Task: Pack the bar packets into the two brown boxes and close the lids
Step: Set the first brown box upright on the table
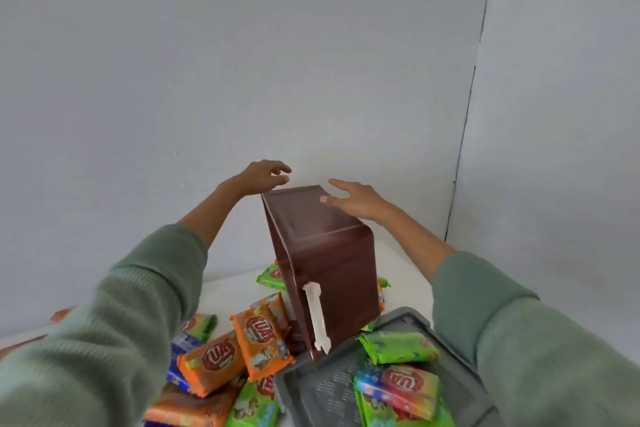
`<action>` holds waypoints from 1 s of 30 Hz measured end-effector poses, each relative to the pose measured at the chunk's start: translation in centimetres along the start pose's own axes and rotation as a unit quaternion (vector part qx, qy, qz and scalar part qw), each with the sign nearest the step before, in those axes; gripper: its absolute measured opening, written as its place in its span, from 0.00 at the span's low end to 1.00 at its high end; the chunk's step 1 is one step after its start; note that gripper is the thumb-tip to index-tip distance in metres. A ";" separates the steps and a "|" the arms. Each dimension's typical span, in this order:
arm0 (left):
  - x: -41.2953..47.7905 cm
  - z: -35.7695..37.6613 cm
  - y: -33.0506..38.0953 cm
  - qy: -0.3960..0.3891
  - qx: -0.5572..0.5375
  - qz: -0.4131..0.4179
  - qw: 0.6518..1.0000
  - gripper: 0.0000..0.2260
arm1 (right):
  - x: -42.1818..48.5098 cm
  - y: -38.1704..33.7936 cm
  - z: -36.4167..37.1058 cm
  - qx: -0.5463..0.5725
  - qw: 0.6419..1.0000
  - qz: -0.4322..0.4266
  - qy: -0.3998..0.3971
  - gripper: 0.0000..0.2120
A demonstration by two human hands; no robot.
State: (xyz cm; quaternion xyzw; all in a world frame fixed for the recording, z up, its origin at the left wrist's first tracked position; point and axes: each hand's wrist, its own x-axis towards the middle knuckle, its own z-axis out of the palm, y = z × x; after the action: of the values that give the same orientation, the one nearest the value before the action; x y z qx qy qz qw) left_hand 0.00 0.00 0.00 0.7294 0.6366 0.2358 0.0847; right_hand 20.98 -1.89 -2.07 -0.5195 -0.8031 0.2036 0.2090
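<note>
A tall brown box [325, 263] with a white latch [317, 317] on its front stands among the bar packets on the white table. My left hand [263, 177] hovers at its top left corner with the fingers spread and curled, apparently just off the box. Spread flat, my right hand [353, 199] rests its fingertips on the top right of the box. Orange packets [239, 347] and green packets [398, 345] lie around the base. Only one brown box is in view.
A grey perforated tray [329, 392] sits at the front right with green and rainbow-coloured packets [398, 385] in it. White walls meet in a corner close behind the box. Blue packets [180, 350] lie under the orange ones.
</note>
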 end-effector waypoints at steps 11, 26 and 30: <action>5.3 3.8 -2.3 -0.139 0.073 0.016 0.987 0.21 | 3.5 1.1 1.9 0.085 0.985 0.070 -0.132 0.34; 0.2 2.9 -2.8 -0.151 0.213 -0.138 0.955 0.24 | -3.1 1.3 -0.8 0.122 0.982 0.143 -0.018 0.27; -0.7 2.9 -3.6 -0.141 0.205 -0.187 0.950 0.27 | -6.8 0.8 1.1 0.330 0.931 0.151 0.044 0.33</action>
State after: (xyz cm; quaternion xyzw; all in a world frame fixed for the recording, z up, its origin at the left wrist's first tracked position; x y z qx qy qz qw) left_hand -1.93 0.49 -4.18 0.6250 0.7775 -0.0256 0.0648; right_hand 23.53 -7.93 -4.30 -0.5451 -0.5927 0.4631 0.3703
